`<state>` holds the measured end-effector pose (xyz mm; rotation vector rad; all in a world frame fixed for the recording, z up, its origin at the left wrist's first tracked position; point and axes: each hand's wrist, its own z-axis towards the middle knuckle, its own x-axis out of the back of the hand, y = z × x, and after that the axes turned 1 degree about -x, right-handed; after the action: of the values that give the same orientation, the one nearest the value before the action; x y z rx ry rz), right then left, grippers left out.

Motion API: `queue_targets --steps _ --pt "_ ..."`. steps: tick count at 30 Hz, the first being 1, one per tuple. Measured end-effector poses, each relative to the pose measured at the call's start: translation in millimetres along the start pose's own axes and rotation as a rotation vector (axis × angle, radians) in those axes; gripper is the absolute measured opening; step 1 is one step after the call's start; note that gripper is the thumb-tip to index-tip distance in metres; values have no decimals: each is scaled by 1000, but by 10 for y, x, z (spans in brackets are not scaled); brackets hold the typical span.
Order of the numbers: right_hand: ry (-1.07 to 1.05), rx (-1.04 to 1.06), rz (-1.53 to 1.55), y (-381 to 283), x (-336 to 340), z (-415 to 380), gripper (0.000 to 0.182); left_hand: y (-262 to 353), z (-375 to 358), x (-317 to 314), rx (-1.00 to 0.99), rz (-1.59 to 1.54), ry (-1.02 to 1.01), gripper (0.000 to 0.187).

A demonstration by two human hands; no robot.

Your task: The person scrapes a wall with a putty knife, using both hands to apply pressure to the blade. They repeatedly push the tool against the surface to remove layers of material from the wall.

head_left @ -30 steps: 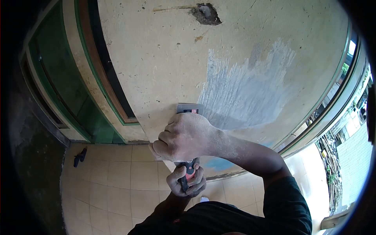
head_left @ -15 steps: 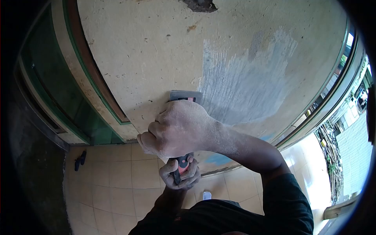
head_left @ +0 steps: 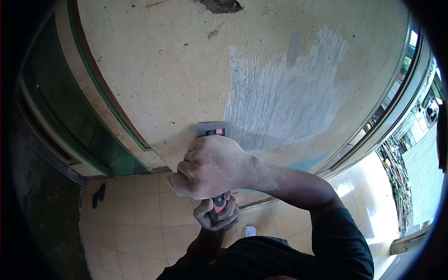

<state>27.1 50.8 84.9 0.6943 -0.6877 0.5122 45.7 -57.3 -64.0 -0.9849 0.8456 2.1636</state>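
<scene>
A flat metal scraper blade (head_left: 213, 127) lies against the beige wall (head_left: 154, 84), at the left edge of a scraped grey-white patch (head_left: 280, 102). My right hand (head_left: 212, 165), dusty and closed, is wrapped round the scraper just below its blade. Lower down, my left hand (head_left: 217, 213) has its fingers curled round the red and black handle (head_left: 219, 203). My right hand hides the middle of the tool.
A green door (head_left: 77, 112) with a brown and green frame stands at the left. Dark sandals (head_left: 98, 196) lie on the tiled floor (head_left: 140, 205). A window frame (head_left: 373, 128) is at the right, and a damaged hole (head_left: 221, 5) marks the wall's top.
The scraper and both hands sit slightly lower in view, with the blade a little further left. The wall and patch have shifted left as the view moved.
</scene>
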Motion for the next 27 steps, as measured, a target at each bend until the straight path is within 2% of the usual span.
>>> queue_targets --steps 6,8,12,15,17,20,27 --pt "1 -33 -124 161 199 202 20 231 291 -56 29 -4 -135 38" --pt "46 -24 -100 95 136 116 21 150 199 -62 15 3 -82 38" --pt "-25 -1 -25 55 46 11 19 47 114 -26 24 -85 -37 36" --pt "-13 -61 -14 159 140 141 19 203 300 -119 33 -75 -67 36" --pt "-22 -62 -143 166 197 173 18 228 279 -160 54 -83 -85 36" --pt "10 -60 -6 74 95 62 16 77 159 -175 41 -74 -71 36" --pt "-50 -19 -110 205 305 200 16 121 326 -181 43 -109 -79 36"
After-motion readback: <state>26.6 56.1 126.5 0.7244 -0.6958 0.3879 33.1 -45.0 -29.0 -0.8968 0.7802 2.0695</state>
